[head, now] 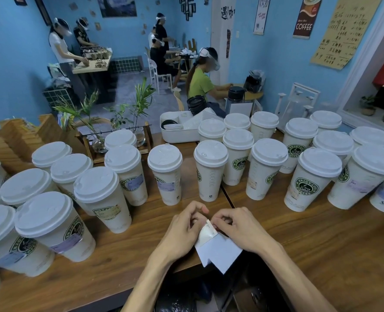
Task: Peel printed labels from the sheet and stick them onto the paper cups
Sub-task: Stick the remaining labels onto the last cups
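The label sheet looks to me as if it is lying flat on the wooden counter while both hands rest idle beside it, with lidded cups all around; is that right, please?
Not quite. The label sheet is not lying untouched: the left hand and right hand both pinch it at its top edge, just above the wooden counter. The head view shows this. The lidded cups do stand all around.
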The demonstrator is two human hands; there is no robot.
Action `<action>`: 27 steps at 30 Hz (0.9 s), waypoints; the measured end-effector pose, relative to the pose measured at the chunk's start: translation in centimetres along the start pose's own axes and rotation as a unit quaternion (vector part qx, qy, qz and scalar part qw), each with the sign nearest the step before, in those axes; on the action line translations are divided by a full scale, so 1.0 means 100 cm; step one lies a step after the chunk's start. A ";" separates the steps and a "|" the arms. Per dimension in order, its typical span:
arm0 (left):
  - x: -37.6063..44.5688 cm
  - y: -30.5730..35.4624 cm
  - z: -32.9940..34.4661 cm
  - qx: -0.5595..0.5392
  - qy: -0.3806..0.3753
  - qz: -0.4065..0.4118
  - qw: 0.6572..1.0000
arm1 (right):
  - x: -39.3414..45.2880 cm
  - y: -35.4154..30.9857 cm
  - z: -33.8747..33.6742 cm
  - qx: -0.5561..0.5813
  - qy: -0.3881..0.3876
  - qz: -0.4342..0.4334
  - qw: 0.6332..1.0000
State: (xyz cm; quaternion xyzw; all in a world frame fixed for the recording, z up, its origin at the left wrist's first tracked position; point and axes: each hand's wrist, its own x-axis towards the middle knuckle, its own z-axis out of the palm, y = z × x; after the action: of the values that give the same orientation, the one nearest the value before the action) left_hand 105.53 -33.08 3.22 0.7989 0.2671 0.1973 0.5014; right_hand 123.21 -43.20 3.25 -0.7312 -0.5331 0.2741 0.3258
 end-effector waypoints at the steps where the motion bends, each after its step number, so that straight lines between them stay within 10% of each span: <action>1: 0.000 0.001 0.000 0.002 0.002 0.004 1.000 | 0.000 -0.001 0.000 0.008 0.001 0.001 1.000; 27: -0.002 0.010 -0.006 0.066 -0.005 0.049 0.997 | 0.002 -0.009 0.004 0.075 0.034 0.033 0.996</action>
State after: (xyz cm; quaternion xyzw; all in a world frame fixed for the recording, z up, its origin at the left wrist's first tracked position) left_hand 105.26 -33.21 4.37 0.8434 0.2382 0.1996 0.4383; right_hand 122.43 -42.71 3.65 -0.7307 -0.4753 0.2988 0.3883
